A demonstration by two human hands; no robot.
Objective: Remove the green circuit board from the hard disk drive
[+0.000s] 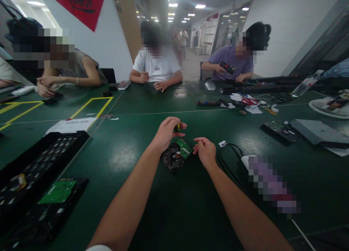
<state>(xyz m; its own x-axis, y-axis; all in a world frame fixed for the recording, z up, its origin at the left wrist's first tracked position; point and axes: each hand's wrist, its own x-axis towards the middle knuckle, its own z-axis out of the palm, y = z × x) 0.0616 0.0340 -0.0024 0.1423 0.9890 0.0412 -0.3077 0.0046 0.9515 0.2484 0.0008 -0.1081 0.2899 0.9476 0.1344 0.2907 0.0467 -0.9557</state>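
Observation:
A hard drive point(173, 160) with a green circuit board lies on the green table, underside up and turned at an angle. My left hand point(167, 132) is over its far left side, closed around a small black-and-yellow thing point(177, 127) whose kind I cannot make out. My right hand point(205, 151) is beside the drive's right edge, index finger stretched toward it and the other fingers loosely curled. No object shows in that hand, and whether its fingertips touch the drive is unclear.
Left are a black tray point(51, 152) and more hard drives point(58, 192). Right are a cabled white device point(248, 162), another drive point(280, 131), a grey metal box point(319, 132) and a bottle point(307, 84). A screwdriver-like tool point(208, 103) lies ahead. Several people sit across the table.

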